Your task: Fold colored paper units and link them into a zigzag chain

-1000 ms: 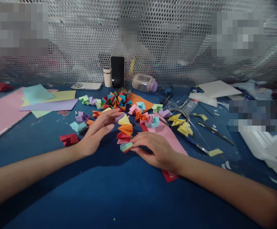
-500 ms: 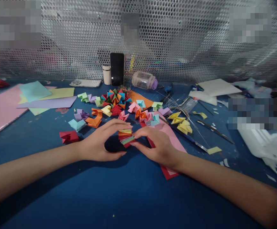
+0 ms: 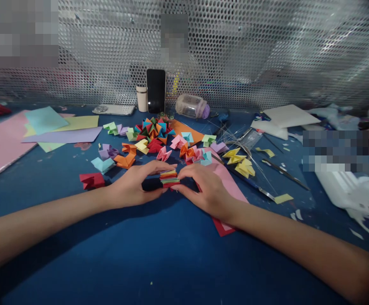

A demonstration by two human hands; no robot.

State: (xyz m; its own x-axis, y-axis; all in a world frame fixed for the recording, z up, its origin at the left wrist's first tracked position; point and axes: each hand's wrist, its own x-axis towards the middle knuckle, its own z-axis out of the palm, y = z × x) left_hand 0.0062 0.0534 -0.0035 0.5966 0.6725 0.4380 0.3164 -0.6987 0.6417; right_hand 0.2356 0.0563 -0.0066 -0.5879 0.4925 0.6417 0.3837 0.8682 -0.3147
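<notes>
Between my two hands, a little above the blue table, is a small stack of folded papers in red, orange, yellow and green layers. My left hand curves round its left side, thumb and fingertips touching the stack. From the right, my right hand pinches the stack's edge between thumb and fingers. Just beyond my hands lie several folded paper pieces, among them a pink one, an orange one and a light blue one. A red folded piece rests by my left wrist.
A multicoloured paper ball sits behind the pieces. Farther back are an upright phone, a white cylinder and a clear jar. Paper sheets lie left; a craft knife and pink paper lie right.
My left thumb and fingers have closed in onto the stack. The stack was tilted with its layers fanned; now it sits more level and compact between both hands.
</notes>
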